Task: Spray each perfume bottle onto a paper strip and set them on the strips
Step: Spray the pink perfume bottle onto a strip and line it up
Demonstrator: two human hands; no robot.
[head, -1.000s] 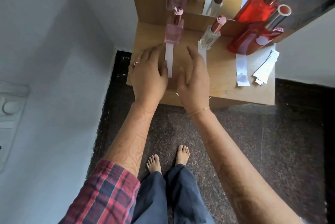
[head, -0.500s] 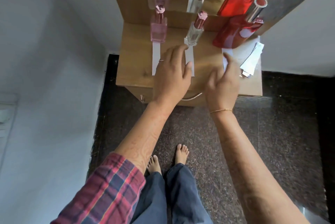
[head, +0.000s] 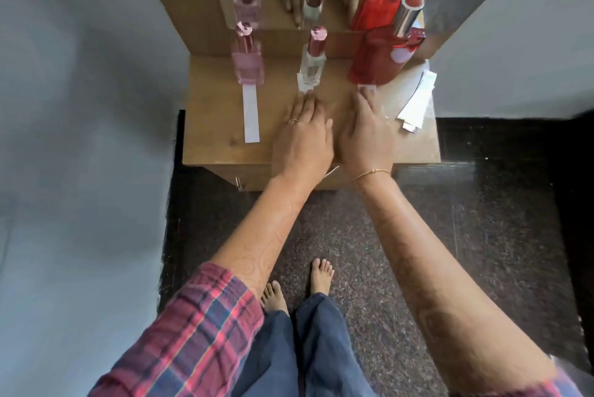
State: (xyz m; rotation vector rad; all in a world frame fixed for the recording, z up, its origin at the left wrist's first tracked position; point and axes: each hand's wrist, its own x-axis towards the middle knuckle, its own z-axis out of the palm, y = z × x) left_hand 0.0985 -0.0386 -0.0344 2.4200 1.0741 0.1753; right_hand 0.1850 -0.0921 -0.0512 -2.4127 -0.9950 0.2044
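On the wooden dresser top [head: 212, 146], far left, the pink bottle [head: 247, 67] stands on the back end of its white strip [head: 251, 113], pinning it. Next, the clear bottle [head: 312, 64] stands on a strip that my left hand [head: 302, 139] covers, fingers flat and together, gripping nothing. My right hand [head: 366, 136] lies likewise over the strip under the red bottle [head: 376, 59], probably straightening it. Spare strips [head: 416, 104] lie furthest right.

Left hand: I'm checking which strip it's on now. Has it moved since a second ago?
Yes. The left hand has shifted right, away from the pink bottle, and now lies flat below the clear bottle.
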